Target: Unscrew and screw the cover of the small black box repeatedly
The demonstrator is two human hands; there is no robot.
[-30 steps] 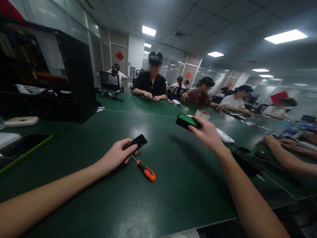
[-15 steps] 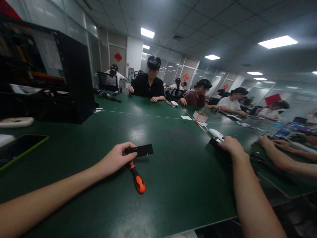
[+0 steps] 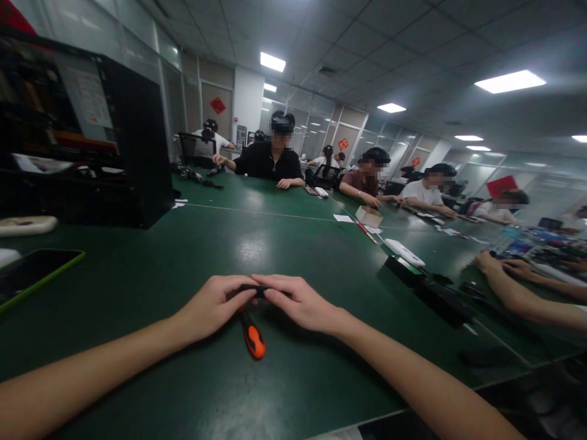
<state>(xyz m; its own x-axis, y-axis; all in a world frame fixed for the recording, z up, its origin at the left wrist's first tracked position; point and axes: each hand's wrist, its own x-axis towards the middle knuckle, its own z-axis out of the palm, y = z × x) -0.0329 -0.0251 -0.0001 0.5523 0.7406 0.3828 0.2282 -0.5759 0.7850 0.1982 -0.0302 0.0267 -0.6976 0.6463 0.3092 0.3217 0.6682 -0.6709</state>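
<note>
Both my hands meet over the green table [image 3: 192, 391], gripping one flat black rectangular piece [image 3: 260, 293] from its two ends. My left hand [image 3: 219, 304] pinches it between thumb and fingers. On the other end, my right hand [image 3: 302, 302] is closed the same way, thumb in front. Only a small dark stretch of the piece shows between the thumbs. An orange and black screwdriver [image 3: 255, 340] lies on the table just below, its handle toward me and its shaft hidden beneath my hands.
An open black computer case [image 3: 147, 146] stands at left, near a green-edged phone [image 3: 41, 272]. To the right lie a long black item [image 3: 438, 299], a white device [image 3: 404, 252] and a small open box [image 3: 369, 216]. A co-worker's arms [image 3: 527, 287] rest at far right.
My right hand has left the dark item beside the white device and come over to the black piece, now gripping it with my left hand. A co-worker's hand has reached the small box.
</note>
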